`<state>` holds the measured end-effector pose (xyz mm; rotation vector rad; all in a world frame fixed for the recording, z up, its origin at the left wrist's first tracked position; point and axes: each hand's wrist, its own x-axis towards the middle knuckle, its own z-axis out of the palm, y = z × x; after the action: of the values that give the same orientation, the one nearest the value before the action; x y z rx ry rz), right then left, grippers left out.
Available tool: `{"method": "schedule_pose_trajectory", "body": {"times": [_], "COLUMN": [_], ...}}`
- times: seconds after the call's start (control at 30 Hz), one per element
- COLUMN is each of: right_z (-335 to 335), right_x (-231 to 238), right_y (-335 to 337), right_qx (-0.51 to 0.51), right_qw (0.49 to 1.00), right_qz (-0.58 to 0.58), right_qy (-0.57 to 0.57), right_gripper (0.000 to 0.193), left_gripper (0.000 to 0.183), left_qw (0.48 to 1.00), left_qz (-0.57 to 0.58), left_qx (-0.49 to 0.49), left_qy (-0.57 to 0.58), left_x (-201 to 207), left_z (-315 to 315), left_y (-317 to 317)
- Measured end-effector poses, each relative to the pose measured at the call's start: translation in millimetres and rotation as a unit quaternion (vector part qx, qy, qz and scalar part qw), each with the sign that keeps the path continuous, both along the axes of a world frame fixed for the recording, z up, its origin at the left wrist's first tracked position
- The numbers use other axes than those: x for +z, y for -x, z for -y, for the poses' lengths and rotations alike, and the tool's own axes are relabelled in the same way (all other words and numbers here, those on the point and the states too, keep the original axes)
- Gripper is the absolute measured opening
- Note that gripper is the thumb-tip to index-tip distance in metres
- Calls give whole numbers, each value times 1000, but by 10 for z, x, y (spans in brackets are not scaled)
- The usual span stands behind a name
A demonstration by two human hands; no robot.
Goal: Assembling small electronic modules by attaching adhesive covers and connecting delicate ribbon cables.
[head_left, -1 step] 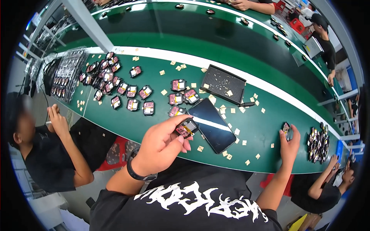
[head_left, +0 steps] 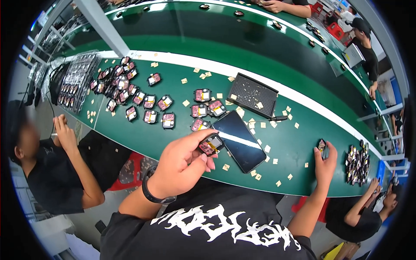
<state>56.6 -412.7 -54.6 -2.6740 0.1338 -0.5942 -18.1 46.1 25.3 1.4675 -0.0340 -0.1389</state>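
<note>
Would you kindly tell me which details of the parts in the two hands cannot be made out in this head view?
- Small module in the left hand: its underside is hidden by the fingers of the grip.
- Part at the right hand: too small, and partly covered by fingers, to tell its kind.
- Heap of parts beside it: too small to tell pieces apart.
- Black phone: only glare on the screen.
</note>
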Motion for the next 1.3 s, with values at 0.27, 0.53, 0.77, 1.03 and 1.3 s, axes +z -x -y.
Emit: {"method": "schedule_pose_trajectory", "body": {"times": [0.27, 0.53, 0.77, 1.03, 1.3], "right_z": [-25, 49, -46, -336, -717], "right_x": [-1, -185, -130, -85, 227], "right_y": [-75, -35, 39, 261, 480], "right_qx": [5, 1, -22, 16, 138], "right_qw": [998, 988, 993, 982, 978], "right_qz": [-51, 7, 4, -16, 66], "right_qy": [-48, -155, -118, -185, -139], "right_gripper": [41, 40, 38, 40, 43], "left_gripper": [49, 44, 15, 22, 23], "left_qw": [977, 947, 893, 781, 801], "left_qz": [128, 196, 97, 24, 166], "left_qx": [2, 62, 135, 122, 198], "left_qy": [-172, -247, -418, -612, -539], "left_x": [16, -116, -348, -460, -112], "left_z": [-71, -53, -342, -472, -413], "left_y": [42, 34, 14, 71, 227]}}
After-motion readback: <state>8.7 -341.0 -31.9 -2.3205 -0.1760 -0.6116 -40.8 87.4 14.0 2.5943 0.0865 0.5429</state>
